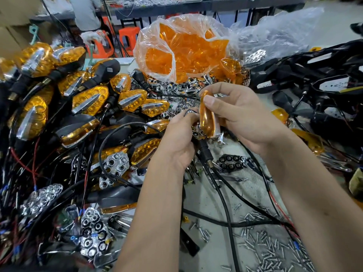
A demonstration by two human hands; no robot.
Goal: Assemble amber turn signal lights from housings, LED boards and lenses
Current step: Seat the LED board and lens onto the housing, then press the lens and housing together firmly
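Note:
My right hand (241, 116) pinches an amber lens (206, 118) edge-on at the middle of the view, thumb on its top end. My left hand (179, 140) grips the light's housing with its chrome reflector (197, 132) just under and left of the lens; the black stem (205, 152) and its cable hang down from it. Most of the housing is hidden behind my left fingers. The lens touches the reflector's edge.
A heap of finished amber lights (90, 101) fills the left. A clear bag of amber lenses (184, 54) stands behind my hands. Black housings with cables (324, 83) lie at right, loose screws (269, 250) at bottom right, chrome reflectors (92, 230) at bottom left.

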